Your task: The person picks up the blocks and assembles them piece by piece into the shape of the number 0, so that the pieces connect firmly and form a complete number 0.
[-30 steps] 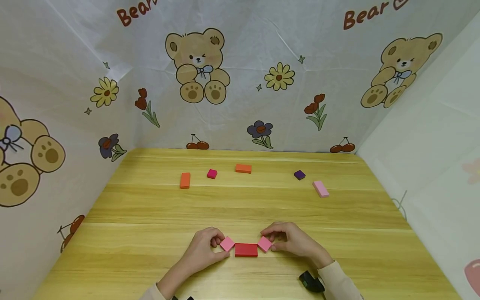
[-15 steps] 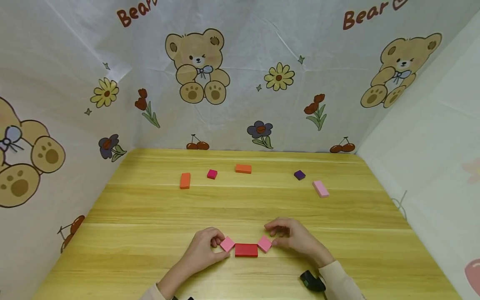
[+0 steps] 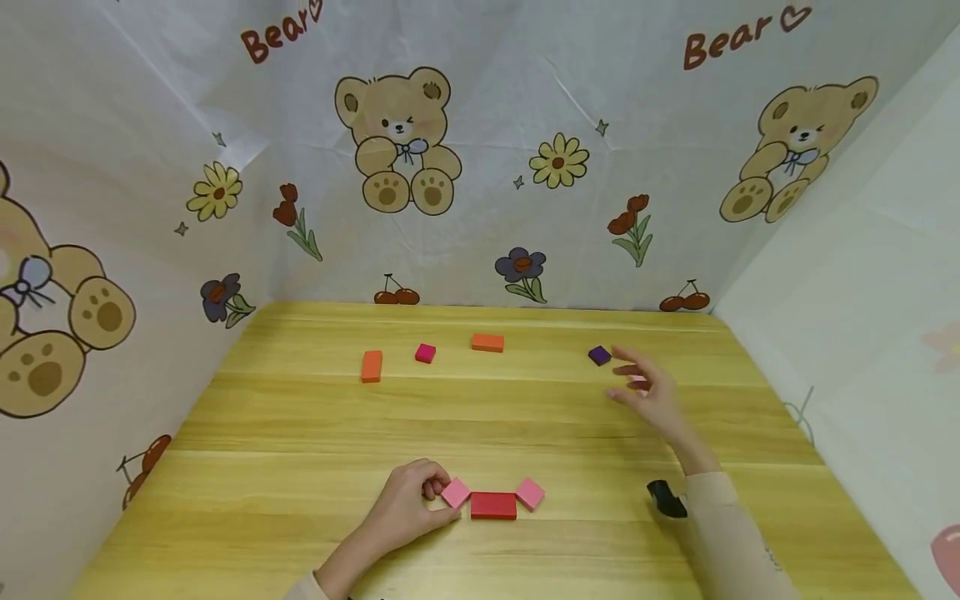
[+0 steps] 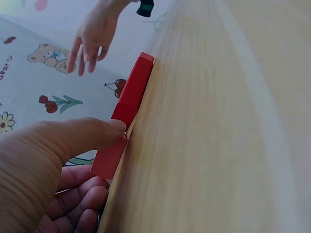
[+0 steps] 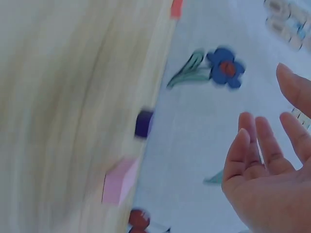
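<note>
In the head view, my left hand point(image 3: 408, 498) pinches a small pink square block point(image 3: 455, 493) between thumb and fingers. That block's corner meets the left end of a red rectangular block point(image 3: 493, 506) lying on the table. A second pink square block point(image 3: 530, 494) stands cornerwise at the red block's right end. My right hand point(image 3: 654, 397) is raised over the far right of the table, fingers spread and holding nothing. It partly hides a light pink rectangular block point(image 5: 119, 181), which shows whole in the right wrist view. Just left of its fingertips lies a dark purple square block point(image 3: 599, 356).
Along the back of the wooden table point(image 3: 300, 450) lie an orange block point(image 3: 372, 367), a magenta square block point(image 3: 425, 353) and another orange block point(image 3: 487, 342). A bear-printed cloth point(image 3: 465, 250) hangs behind the table's back edge. A black device point(image 3: 666, 500) sits by the right sleeve.
My right hand has let go of the right pink square block and moved away, up and right, over the light pink block. My left hand has stayed at its block. The head view has tilted slightly.
</note>
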`<state>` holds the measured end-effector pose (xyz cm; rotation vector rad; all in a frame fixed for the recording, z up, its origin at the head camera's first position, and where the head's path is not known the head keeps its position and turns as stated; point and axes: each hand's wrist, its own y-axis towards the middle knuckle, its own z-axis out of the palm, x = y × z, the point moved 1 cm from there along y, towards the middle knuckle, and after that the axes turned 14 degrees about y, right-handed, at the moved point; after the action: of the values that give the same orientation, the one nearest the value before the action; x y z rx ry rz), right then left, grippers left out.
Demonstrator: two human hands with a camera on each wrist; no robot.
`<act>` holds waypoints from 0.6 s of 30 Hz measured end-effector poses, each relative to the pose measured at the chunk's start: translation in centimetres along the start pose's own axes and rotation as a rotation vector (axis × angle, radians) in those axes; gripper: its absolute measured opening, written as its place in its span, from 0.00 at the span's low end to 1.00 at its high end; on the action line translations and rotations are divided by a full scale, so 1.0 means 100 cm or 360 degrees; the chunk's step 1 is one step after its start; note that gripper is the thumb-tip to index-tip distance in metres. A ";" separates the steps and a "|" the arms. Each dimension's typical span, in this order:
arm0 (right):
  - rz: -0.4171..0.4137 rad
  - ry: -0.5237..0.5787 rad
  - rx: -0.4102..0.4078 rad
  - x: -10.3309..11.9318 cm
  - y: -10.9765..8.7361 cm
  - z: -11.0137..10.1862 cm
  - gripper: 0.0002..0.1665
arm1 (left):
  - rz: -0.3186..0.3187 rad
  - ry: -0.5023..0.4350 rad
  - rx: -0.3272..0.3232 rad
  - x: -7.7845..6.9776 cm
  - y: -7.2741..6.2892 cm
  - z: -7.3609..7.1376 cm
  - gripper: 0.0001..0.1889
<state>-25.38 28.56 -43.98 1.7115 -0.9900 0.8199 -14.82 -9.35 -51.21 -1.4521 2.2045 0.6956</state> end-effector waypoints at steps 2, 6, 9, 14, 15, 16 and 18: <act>0.0111 -0.0054 -0.0033 -0.007 0.008 -0.017 0.43 | 0.0002 0.0005 -0.0004 0.000 0.000 0.000 0.15; 0.0359 -0.0125 0.0038 -0.026 0.017 -0.046 0.51 | 0.0009 0.0005 -0.0007 0.001 -0.001 0.001 0.15; 0.0513 -0.0140 0.0089 -0.040 0.021 -0.059 0.54 | 0.0015 0.0002 -0.0010 0.001 -0.001 0.000 0.15; 0.0698 -0.0103 0.0135 -0.056 0.024 -0.065 0.58 | 0.0026 -0.0004 -0.0022 0.000 -0.002 0.000 0.15; 0.0735 -0.0093 0.0146 -0.058 0.024 -0.065 0.59 | 0.0029 -0.0003 -0.0024 0.000 -0.002 0.000 0.15; 0.0769 -0.0086 0.0163 -0.059 0.023 -0.065 0.59 | 0.0033 -0.0003 -0.0026 0.000 -0.002 0.000 0.15; 0.0824 -0.0075 0.0191 -0.061 0.022 -0.065 0.60 | 0.0039 0.0000 -0.0029 0.000 -0.001 0.000 0.15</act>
<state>-30.63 35.70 -46.33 1.5966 -1.4728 1.1916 -14.69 -9.43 -51.20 -1.4364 2.2247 0.7259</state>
